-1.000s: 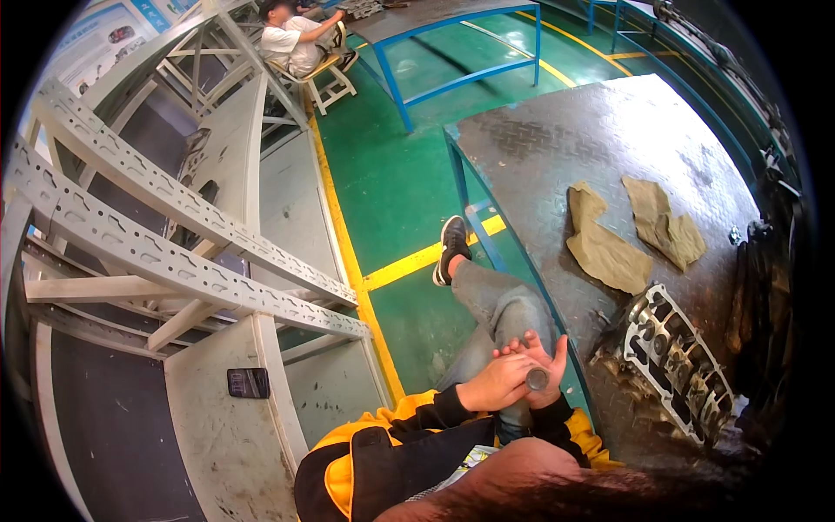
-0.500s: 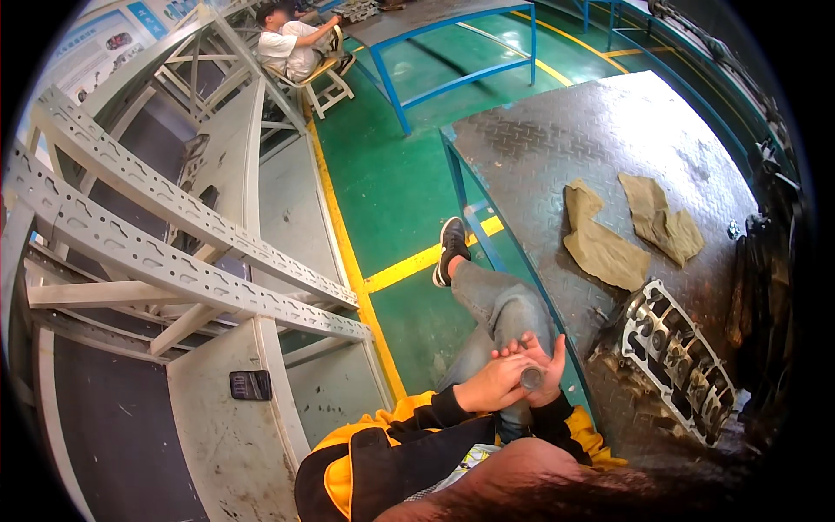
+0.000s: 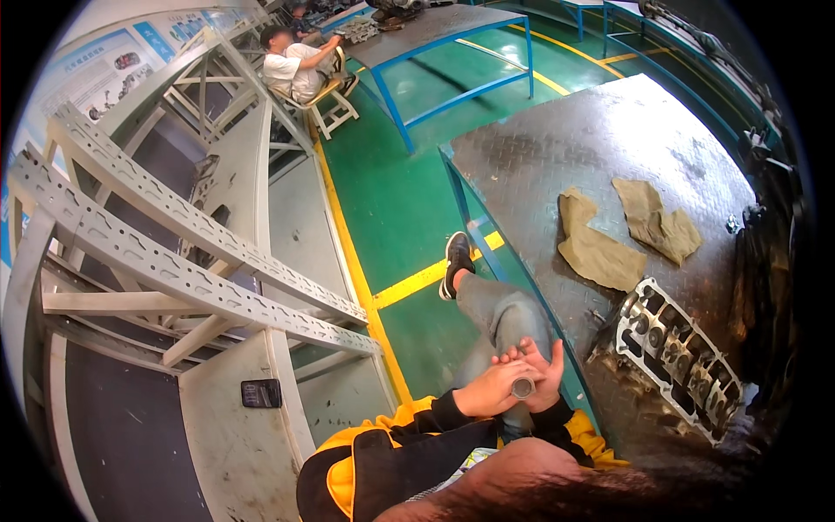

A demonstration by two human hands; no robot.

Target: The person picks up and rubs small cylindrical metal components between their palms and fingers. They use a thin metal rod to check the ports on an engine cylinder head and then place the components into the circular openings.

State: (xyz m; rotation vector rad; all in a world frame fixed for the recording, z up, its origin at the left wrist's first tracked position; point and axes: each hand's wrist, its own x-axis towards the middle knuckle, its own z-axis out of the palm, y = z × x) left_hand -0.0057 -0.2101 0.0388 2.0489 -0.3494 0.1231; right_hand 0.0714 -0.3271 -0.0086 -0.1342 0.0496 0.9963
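My left hand (image 3: 485, 391) closes around a short grey metal cylinder (image 3: 523, 388), whose round end faces up. Close against it, my right hand (image 3: 548, 383) is turned palm up, its thumb stretched away and its fingers partly behind the left hand. The cylinder lies between the left fingers and the right palm; most of its length is hidden. Both hands are over my lap, beside the edge of a metal-topped table (image 3: 522, 161). On that table, to the right of my hands, rests a metal engine cylinder head (image 3: 652, 341) with a row of openings.
Two brown cloths (image 3: 600, 248) lie on the table beyond the engine part. Dark parts crowd its right edge. At left stands a pale metal rack (image 3: 209, 300) with a black phone (image 3: 261, 393) on its shelf. Farther off, a person (image 3: 300, 70) sits by another blue-legged table (image 3: 435, 35).
The view has shifted slightly, so the surroundings sit a little lower. My hands keep nearly the same hold, and the cylinder has moved slightly left and down in the picture.
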